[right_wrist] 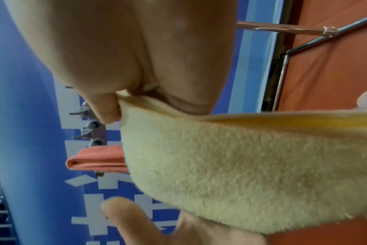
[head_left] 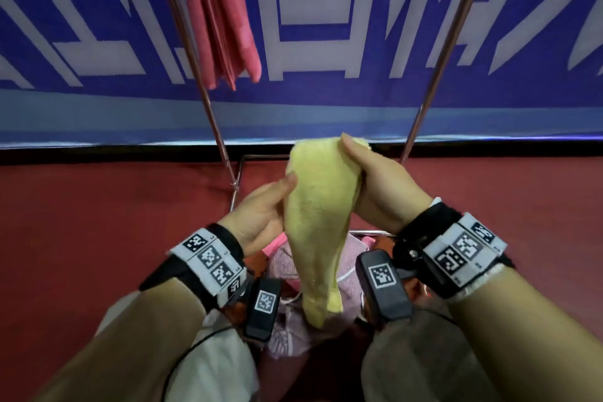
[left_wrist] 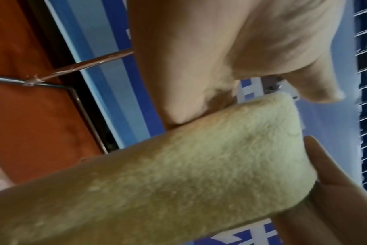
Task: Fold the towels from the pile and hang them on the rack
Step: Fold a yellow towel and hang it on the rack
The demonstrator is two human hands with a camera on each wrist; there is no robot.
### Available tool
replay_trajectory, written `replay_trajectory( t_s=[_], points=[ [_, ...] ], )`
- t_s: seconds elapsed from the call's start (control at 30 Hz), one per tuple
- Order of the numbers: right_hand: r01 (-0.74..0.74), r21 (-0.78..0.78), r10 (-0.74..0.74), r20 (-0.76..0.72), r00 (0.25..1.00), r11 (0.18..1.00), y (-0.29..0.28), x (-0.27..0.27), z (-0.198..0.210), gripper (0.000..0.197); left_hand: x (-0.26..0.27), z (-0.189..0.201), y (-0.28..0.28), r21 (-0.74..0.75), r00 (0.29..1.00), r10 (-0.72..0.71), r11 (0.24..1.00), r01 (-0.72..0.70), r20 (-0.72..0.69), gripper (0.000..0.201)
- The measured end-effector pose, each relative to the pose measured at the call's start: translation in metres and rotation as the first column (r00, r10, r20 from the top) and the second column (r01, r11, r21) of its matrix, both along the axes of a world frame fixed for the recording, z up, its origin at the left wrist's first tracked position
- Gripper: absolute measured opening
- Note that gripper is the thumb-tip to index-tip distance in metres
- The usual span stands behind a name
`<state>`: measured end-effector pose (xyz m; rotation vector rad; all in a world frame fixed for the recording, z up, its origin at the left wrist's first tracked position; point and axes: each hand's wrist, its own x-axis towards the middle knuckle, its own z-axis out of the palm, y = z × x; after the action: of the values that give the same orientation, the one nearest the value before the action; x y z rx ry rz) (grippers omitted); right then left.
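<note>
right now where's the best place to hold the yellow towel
Near its top edge, one end from each side, as the left hand and right hand do: the yellow towel hangs long and narrow below, so a top hold probably keeps it straight.

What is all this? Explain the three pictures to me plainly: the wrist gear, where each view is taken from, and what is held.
There is no machine here: a person wears three cameras. The wide picture comes from the head camera, looking down at both hands. The checkered bands on the wrists look like tracking marks, and the black boxes seem to be the wrist cameras, which give the two close-ups. The left hand and right hand both grip a yellow towel, doubled over at the top and hanging down. Under it lies the pile of pink towels. Behind stands the rack, with a red towel already hung.
</note>
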<state>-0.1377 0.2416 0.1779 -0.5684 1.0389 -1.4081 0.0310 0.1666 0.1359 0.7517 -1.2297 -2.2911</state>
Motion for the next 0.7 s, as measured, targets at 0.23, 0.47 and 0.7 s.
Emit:
replay_trajectory(
  t_s=[0.23,0.47,0.7],
  points=[
    [0.12,0.106,-0.12,-0.01,0.993,0.987,-0.018,-0.024,-0.04,0.038,-0.009,-0.031,-0.01,-0.284,0.914,-0.063,0.94,0.189,0.401,0.034],
    [0.093,0.18,-0.078,-0.091,0.993,0.979,-0.028,-0.024,-0.066,0.087,-0.012,-0.022,-0.022,-0.192,0.985,0.018,0.981,0.015,0.17,0.032],
    [-0.242,0.106,0.26,-0.226,0.939,0.964,-0.024,-0.012,-0.086,0.054,-0.016,-0.014,-0.039,-0.241,0.969,0.18,0.961,-0.137,0.17,0.046]
  ],
)
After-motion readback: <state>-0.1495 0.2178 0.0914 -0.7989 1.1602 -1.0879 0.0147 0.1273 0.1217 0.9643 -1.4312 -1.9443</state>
